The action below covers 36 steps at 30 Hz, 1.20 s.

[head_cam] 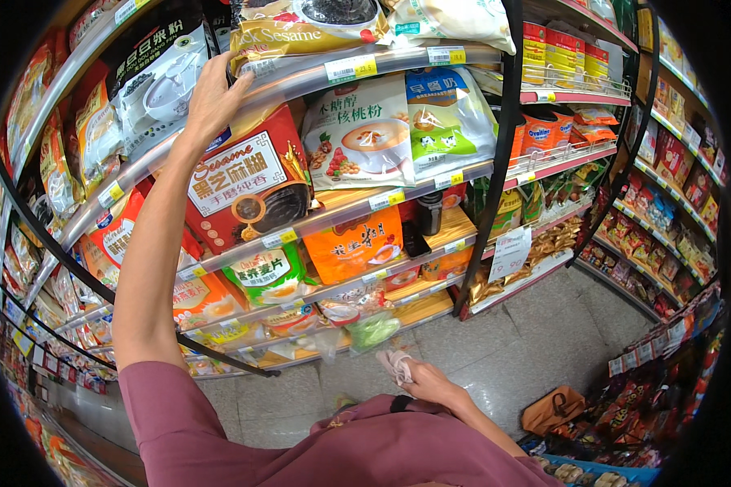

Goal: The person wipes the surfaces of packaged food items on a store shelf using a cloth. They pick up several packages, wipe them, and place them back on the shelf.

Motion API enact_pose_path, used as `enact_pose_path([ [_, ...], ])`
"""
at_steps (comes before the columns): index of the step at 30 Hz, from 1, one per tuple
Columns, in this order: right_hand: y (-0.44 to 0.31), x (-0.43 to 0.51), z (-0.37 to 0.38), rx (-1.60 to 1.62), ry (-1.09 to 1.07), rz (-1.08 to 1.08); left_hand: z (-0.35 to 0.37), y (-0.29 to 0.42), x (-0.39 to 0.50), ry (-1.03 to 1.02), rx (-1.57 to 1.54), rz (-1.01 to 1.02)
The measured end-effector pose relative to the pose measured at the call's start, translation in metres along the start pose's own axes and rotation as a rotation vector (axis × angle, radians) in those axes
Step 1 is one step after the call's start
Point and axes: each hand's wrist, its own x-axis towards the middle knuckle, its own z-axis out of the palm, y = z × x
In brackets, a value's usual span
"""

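My left hand (219, 91) reaches up to the upper shelf and holds the lower left corner of a gold food bag (304, 45) printed with a bowl of black paste. Its thumb is at the front by the shelf rail, and the other fingers are partly hidden by the bag. A black and grey bag (158, 85) stands just left of that hand. Low in front of my body, my right hand (429, 382) holds a crumpled pale pink cloth (396, 367). Below the gold bag are a red bag (243, 182) and a white bag (362, 137).
A dark flask (430, 213) and a black phone-like object (415, 239) sit on a lower wooden shelf (454, 228). A black rack post (499, 158) divides the bays. Grey tiles (487, 341) cover the floor. An orange-brown bag (553, 409) lies by packaged goods at lower right.
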Motion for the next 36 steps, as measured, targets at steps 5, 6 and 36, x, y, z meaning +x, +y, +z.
enact_pose_path([
  [5,-0.003,0.003,-0.002,-0.025,-0.058,-0.016,-0.011,-0.011,-0.015,-0.007,0.104,0.105],
  [6,-0.003,0.003,-0.001,-0.015,-0.069,-0.014,-0.014,-0.014,-0.019,-0.009,0.114,0.123],
  [36,-0.09,0.078,0.1,0.051,-0.187,-0.038,-0.18,-0.202,-0.154,0.313,0.324,0.053],
])
